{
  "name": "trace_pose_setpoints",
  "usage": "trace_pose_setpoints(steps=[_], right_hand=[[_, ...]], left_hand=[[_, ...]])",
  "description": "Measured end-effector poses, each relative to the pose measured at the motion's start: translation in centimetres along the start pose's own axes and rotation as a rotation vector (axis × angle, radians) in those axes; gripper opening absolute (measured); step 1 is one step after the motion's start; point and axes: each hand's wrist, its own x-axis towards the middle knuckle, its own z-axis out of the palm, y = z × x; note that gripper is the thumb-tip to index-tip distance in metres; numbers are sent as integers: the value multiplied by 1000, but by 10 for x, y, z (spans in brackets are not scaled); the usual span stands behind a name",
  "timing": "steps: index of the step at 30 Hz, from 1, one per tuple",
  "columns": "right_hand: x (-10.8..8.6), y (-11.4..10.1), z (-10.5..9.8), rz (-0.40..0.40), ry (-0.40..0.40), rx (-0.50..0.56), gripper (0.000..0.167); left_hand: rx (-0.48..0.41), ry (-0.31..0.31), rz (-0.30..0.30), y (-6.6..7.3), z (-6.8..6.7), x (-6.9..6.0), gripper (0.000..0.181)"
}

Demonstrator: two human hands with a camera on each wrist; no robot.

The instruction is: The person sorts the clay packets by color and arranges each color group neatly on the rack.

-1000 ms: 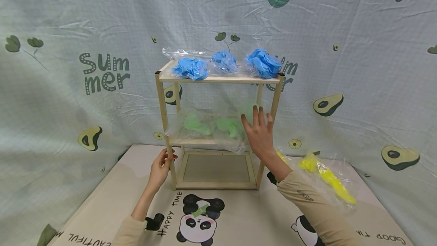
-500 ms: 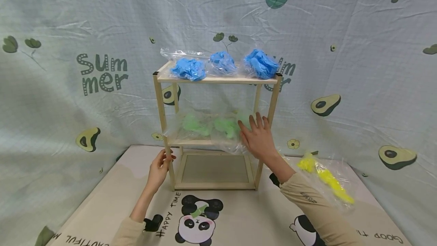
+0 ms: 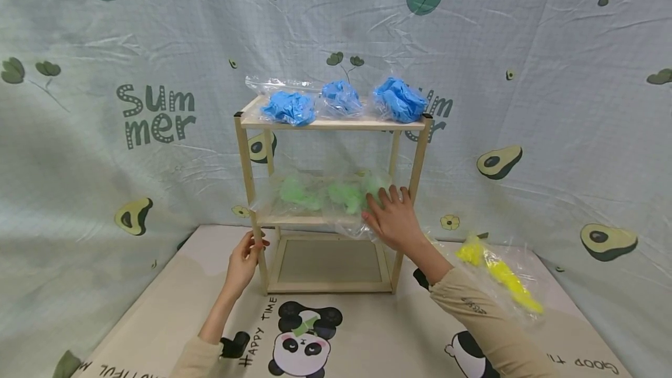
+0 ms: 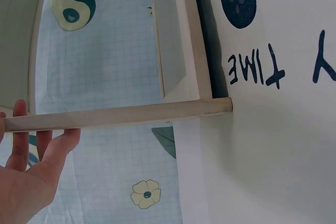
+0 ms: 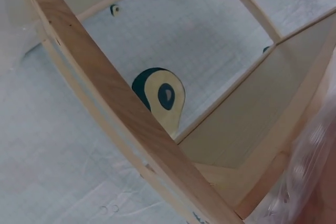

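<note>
While the left hand (image 3: 243, 259) grips the front left post (image 3: 245, 162) of the rack (image 3: 421, 156), we see the right hand (image 3: 396, 221), fingers spread, touching the rightmost of three green bags (image 3: 376, 182) at the middle shelf's (image 3: 290, 220) right end. Three blue bags (image 3: 401, 100) line the top shelf's (image 3: 336, 126) front edge, and we find a yellow bag (image 3: 505, 276) near the worktop's (image 3: 388, 337) back right corner.

Your left hand (image 3: 242, 262) grips the wooden rack (image 3: 336, 126) by its left front post (image 3: 245, 162), while your right hand (image 3: 395, 221) rests on the rightmost green-filled bag (image 3: 377, 182) on the rack's middle shelf (image 3: 294, 221). Two other green-filled bags (image 3: 295, 192) (image 3: 346, 196) lie on that shelf, and three blue-filled bags (image 3: 289, 108) (image 3: 340, 97) (image 3: 400, 100) line the rack's top. Right of the rack, a yellow-filled bag (image 3: 506, 277) lies on the surface (image 3: 388, 331).
</note>
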Motion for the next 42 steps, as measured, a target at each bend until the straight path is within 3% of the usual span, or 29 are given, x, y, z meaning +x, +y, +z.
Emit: trace_pose_setpoints(steps=[6, 15, 32, 42], right_hand=[[0, 0, -2, -17, -33, 23, 44], [-7, -4, -1, 45, -57, 55, 46], [-42, -4, -16, -31, 86, 169, 51], [-75, 6, -23, -67, 174, 254, 48]], left_hand=[[-19, -2, 7, -1, 0, -1, 22], [-20, 3, 17, -2, 1, 1, 20], [-9, 0, 2, -1, 1, 1, 21], [-15, 3, 11, -2, 0, 1, 21]])
